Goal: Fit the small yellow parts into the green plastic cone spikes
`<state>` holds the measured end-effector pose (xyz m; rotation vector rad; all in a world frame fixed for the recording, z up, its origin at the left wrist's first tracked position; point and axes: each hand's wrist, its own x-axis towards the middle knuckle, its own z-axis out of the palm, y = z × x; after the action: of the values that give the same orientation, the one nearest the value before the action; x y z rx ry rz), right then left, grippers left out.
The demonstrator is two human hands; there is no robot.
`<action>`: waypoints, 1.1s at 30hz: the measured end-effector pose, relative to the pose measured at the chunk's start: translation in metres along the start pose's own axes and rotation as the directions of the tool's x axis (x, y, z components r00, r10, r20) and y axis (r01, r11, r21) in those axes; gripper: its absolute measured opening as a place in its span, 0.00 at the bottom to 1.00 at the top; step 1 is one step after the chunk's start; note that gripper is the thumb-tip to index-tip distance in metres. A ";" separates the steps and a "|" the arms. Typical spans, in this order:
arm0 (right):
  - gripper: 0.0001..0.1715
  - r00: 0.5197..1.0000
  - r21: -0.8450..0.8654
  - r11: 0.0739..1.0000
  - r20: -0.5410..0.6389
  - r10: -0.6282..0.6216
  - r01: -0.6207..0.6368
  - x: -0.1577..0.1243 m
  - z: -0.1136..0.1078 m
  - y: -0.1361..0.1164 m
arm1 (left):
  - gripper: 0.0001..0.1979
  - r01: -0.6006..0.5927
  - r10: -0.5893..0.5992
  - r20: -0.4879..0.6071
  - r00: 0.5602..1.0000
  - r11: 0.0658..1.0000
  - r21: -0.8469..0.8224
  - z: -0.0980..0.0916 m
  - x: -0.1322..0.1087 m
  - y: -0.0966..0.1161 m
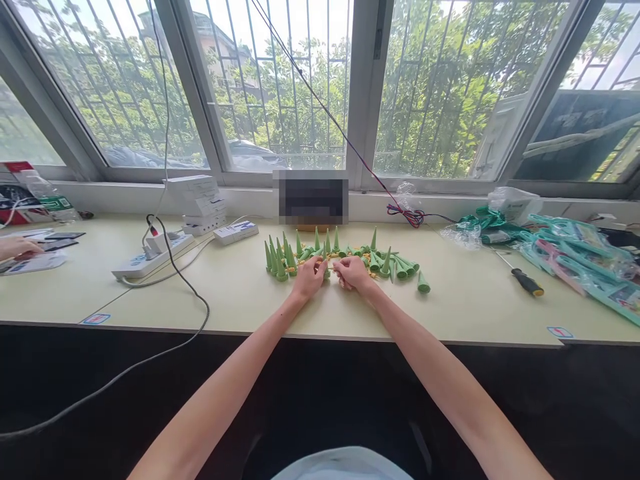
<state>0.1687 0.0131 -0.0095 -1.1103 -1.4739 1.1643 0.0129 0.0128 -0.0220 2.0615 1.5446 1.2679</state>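
Observation:
Several small green cones (281, 270) stand upright in a cluster on the pale table, left of my hands. More green cones (407, 267) lie on their sides to the right, with small yellow pieces (374, 260) among them. My left hand (310, 277) is closed in a pinch around a green cone (327, 273), mostly covered by the fingers. Close beside it, my right hand (351, 273) is also closed, its fingertips together near that cone. Whatever sits between the right fingertips is too small to make out. One cone (423, 283) lies apart at the right.
A power strip (150, 260) with a dark cable (200, 300) and white boxes (197, 203) are to the left. A screwdriver (525, 280) and teal packaged items (580, 253) lie right. Another person's hand (23, 248) rests at far left. Windows line the back.

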 end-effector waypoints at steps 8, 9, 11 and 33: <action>0.20 0.999 0.193 0.980 0.007 0.043 -0.044 0.011 -0.003 0.013 | 0.18 -0.037 0.037 0.013 0.999 0.998 0.058 0.001 -0.002 0.002; 0.20 0.999 0.204 0.978 0.011 0.048 -0.049 0.011 -0.003 0.013 | 0.18 -0.051 0.049 0.022 0.999 0.996 0.068 0.001 -0.002 0.002; 0.20 0.998 0.233 0.970 0.029 0.062 -0.067 0.010 -0.003 0.011 | 0.17 -0.075 0.071 0.046 0.996 0.994 0.080 0.001 -0.003 0.002; 0.19 0.980 0.266 0.955 0.179 0.084 -0.131 -0.002 -0.008 -0.005 | 0.19 -0.078 0.080 0.153 0.985 0.997 -0.020 -0.003 -0.005 0.008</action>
<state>0.1761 0.0114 -0.0038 -0.9274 -1.3351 1.5199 0.0155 0.0043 -0.0167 2.1754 1.3964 1.1129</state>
